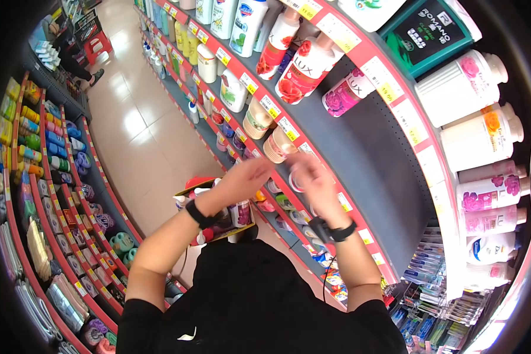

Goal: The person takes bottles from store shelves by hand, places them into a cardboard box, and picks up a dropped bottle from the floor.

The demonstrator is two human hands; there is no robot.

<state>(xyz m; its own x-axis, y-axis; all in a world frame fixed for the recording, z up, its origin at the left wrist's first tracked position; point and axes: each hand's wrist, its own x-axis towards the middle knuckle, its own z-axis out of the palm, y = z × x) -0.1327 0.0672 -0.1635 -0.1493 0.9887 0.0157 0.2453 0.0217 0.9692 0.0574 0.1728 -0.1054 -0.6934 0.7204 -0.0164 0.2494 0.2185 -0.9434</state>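
My left hand (249,179) is stretched forward with its fingers extended, and I see nothing in it. Close beside it, my right hand (310,177) is raised in front of the shelf edge; motion blur smears its fingers. Just beyond both hands, a cream bottle with a ribbed cap (277,146) stands on a middle shelf. Another cream bottle (257,120) is to its left. Higher up are a white and red LUX bottle (307,68) and a pink LUX bottle (347,94). Below my left forearm sits a yellow-rimmed basket (242,232) holding several bottles.
The red-edged shelf unit (360,203) curves along my right side, with more bottles (484,138) on its top level. Shelves of packaged goods (56,147) line the left. A tiled aisle (159,141) runs between them. A person's leg (79,71) shows far off, near a red basket (97,47).
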